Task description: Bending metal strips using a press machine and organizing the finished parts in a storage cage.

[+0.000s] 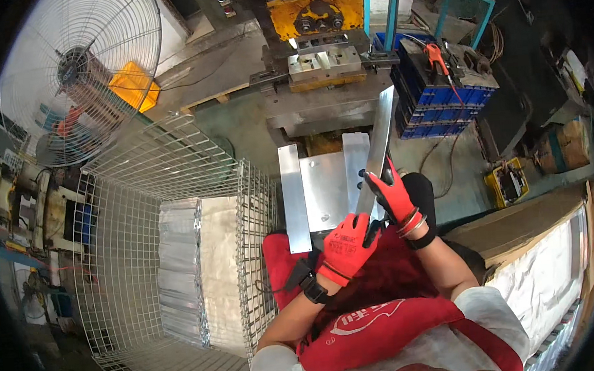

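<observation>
Both my hands wear red gloves with black fingers and palms. A long, flat metal strip (381,133) stands tilted in front of me, its far end rising towards the press. My right hand (394,196) grips its right side, fingers round the edge. Lower down, my left hand (348,247) is closed on the strip's near end. A second metal strip (294,199) lies along the left side of a grey metal surface (324,184). Another strip (356,154) rests on that surface's right side, partly hidden behind the held one.
Ahead stands a press with a yellow block (317,14) above a metal die (323,61). A wire cage (245,223) at left holds stacked metal strips (179,267). Blue crates (441,102) with an orange air gun (437,58) stand right; a large fan (79,69) stands far left.
</observation>
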### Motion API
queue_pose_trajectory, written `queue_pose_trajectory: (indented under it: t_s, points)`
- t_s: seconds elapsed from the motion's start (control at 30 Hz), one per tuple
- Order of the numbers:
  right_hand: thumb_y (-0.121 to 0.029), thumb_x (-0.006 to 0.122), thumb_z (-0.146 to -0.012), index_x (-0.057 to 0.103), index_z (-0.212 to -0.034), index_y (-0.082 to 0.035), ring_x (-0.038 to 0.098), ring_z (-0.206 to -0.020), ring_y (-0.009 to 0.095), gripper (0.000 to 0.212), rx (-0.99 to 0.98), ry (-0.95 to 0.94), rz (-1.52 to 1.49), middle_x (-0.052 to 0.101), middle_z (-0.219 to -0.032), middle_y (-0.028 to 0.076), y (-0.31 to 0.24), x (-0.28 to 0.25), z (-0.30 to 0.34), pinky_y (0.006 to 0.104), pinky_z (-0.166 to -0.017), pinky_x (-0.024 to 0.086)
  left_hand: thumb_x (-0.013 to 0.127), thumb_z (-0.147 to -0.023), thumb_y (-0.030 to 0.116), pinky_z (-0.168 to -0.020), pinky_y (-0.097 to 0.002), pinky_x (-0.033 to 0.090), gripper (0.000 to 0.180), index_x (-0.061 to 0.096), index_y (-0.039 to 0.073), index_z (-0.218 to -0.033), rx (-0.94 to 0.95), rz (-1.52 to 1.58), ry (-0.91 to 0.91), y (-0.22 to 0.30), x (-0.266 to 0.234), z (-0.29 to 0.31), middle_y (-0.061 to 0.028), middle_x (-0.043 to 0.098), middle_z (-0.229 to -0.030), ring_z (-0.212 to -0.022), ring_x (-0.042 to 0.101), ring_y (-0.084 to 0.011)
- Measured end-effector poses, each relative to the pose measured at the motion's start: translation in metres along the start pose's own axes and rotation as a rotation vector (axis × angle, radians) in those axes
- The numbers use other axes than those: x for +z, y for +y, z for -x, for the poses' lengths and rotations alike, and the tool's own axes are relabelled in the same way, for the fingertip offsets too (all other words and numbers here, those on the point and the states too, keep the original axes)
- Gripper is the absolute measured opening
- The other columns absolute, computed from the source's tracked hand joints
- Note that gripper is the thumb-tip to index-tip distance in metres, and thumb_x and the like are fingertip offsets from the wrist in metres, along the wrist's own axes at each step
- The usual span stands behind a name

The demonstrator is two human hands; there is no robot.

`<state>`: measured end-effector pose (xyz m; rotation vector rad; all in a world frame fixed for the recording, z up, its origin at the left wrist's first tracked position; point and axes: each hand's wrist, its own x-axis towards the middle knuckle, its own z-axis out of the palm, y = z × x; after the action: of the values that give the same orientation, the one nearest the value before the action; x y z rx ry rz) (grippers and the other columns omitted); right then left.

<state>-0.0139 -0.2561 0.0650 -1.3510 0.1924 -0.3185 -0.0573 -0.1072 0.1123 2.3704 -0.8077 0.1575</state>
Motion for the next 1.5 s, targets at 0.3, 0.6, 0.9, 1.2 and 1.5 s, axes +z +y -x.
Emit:
queue_pose_trajectory:
  t_s: [0.3, 0.6, 0.9, 1.2, 1.5]
  points:
    - [-0.012, 0.054, -0.079, 0.043, -0.114, -0.009, 0.046, -0.053, 0.005, 0.037, 0.268, 0.024, -0.077, 0.052, -0.069, -0.002, -0.009, -0.006, -0.012, 0.0185, -0.044, 0.036, 0.069, -0.063, 0.029, -0.060, -0.0334, 0.046, 0.046, 0.050, 0.007, -0.099, -0.050, 0.211, 0.056, -0.017, -0.005, -0.011, -0.0093, 0.054, -0.081, -0.066, 0.056, -0.0246]
    - [-0.022, 0.051, -0.083, 0.057, -0.087, 0.001, 0.053, -0.081, 0.012, 0.024, -0.152, -0.146, 0.273, 0.058, -0.086, 0.005, -0.007, -0.011, -0.052, 0.0264, -0.073, 0.041, 0.042, -0.087, 0.035, -0.044, -0.0230, 0.046, 0.039, 0.039, 0.008, -0.114, -0.791, 1.661, -0.612, -0.051, -0.008, -0.029, -0.0218, 0.056, -0.097, -0.066, 0.062, -0.0235]
    - [-0.025, 0.045, -0.084, 0.058, -0.093, 0.004, 0.055, -0.083, 0.017, 0.033, -0.204, -0.173, 0.012, 0.058, -0.089, 0.009, 0.001, 0.016, -0.086, 0.0269, -0.074, 0.042, 0.046, -0.086, 0.035, -0.037, -0.0238, 0.040, 0.031, 0.044, 0.008, -0.102, -0.709, 1.553, -0.358, -0.033, -0.017, -0.064, -0.0091, 0.055, -0.077, -0.060, 0.061, -0.0244]
    - [-0.022, 0.044, -0.083, 0.057, -0.092, 0.003, 0.055, -0.083, 0.018, 0.030, -0.391, -0.223, 0.326, 0.059, -0.087, 0.009, 0.003, 0.015, -0.123, 0.0294, -0.074, 0.042, 0.049, -0.085, 0.030, -0.036, -0.0274, 0.047, 0.029, 0.044, 0.008, -0.102, -0.728, 1.683, -0.215, -0.056, 0.007, -0.095, -0.0081, 0.053, -0.078, -0.056, 0.061, -0.0262]
    - [-0.015, 0.047, -0.082, 0.057, -0.097, 0.002, 0.056, -0.087, 0.016, 0.025, -0.360, -0.251, 0.109, 0.060, -0.095, 0.009, 0.006, 0.013, -0.113, 0.0262, -0.076, 0.042, 0.048, -0.085, 0.027, -0.035, -0.0244, 0.045, 0.023, 0.051, 0.005, -0.089, -0.562, 1.601, -0.156, -0.057, 0.017, -0.112, -0.0072, 0.055, -0.073, -0.049, 0.059, -0.0203]
